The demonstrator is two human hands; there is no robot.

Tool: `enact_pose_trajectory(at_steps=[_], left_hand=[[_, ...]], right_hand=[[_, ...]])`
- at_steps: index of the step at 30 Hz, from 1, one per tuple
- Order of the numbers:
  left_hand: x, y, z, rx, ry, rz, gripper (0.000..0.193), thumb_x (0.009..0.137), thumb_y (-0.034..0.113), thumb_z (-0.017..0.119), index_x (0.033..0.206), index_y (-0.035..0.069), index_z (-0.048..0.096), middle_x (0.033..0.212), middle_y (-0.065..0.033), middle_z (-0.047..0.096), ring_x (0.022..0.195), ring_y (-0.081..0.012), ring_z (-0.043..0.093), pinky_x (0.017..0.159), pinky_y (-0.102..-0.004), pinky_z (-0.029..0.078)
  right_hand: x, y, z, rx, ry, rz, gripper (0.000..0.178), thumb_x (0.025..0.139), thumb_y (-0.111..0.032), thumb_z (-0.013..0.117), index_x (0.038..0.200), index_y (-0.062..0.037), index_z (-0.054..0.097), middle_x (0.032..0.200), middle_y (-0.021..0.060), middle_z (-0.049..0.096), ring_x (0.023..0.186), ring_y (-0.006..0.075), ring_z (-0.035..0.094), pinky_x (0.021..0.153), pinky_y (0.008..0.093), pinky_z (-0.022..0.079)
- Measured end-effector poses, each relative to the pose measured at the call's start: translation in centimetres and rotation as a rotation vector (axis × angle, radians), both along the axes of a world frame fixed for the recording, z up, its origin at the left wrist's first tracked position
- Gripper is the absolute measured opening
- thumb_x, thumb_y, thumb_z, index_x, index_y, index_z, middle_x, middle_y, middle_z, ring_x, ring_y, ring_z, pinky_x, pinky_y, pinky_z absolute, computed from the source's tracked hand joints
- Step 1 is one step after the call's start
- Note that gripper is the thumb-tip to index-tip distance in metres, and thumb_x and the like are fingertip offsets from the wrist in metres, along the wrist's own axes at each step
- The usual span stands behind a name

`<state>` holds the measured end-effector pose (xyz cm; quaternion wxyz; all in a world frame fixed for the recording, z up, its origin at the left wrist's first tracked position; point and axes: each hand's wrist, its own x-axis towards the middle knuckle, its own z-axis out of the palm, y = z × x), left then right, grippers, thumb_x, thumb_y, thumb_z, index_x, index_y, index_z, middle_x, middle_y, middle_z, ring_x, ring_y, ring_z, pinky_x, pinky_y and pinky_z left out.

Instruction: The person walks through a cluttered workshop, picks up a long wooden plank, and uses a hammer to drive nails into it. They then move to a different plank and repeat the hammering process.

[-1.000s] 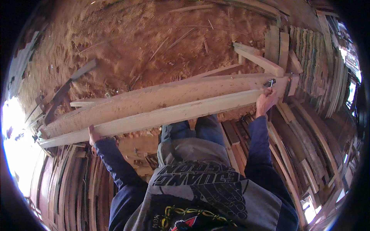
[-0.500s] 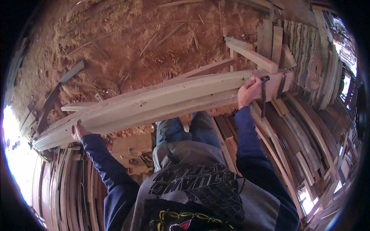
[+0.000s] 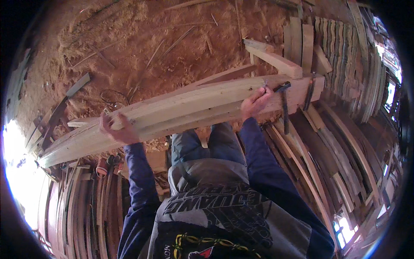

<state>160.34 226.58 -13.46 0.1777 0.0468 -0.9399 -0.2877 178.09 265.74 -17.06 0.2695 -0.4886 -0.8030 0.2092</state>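
Two hands, left hand (image 3: 117, 128) and right hand (image 3: 255, 102), are clamped on the long plank (image 3: 181, 110) held across mid-frame, being carried; steady, level support is likely needed next.

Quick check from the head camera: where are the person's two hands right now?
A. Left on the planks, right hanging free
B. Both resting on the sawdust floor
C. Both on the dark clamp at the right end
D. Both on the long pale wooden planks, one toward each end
D: the left hand grips the long pale planks toward their left end, and the right hand grips them near the dark clamp.
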Motion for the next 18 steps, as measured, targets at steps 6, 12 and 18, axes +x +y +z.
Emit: enact_pose_trajectory(at_steps=[6,12,18], left_hand=[[9.6,14.0,4.8,0.27,-0.148,-0.479,0.036,0.085,0.004,0.069,0.121,0.002,0.067,0.096,-0.0115,0.068,0.083,-0.0272,0.065,0.079,-0.0406,0.053],[19.9,24.1,9.6,0.163,-0.141,-0.579,0.035,0.084,0.0,0.068,0.119,0.007,0.071,0.103,-0.0158,0.069,0.09,-0.0344,0.069,0.079,-0.0435,0.056],[27.8,32.0,11.6,-0.106,-0.211,-0.799,0.051,0.077,0.001,0.066,0.126,0.013,0.07,0.113,-0.0083,0.069,0.104,-0.0278,0.067,0.093,-0.042,0.053]], right_hand=[[0.9,0.6,0.6,-0.057,0.011,0.118,0.024,0.107,-0.016,0.045,0.118,0.004,0.049,0.121,0.0265,0.054,0.108,0.0425,0.056,0.093,0.0483,0.045],[5.4,3.4,5.0,-0.262,0.158,0.608,0.022,0.1,-0.011,0.056,0.118,0.0011,0.054,0.138,0.0289,0.047,0.123,0.0472,0.048,0.101,0.0519,0.042],[15.3,8.9,11.1,-0.329,0.001,1.123,0.016,0.093,-0.01,0.065,0.106,-0.0014,0.064,0.139,0.0193,0.054,0.127,0.0407,0.05,0.105,0.0483,0.042]])
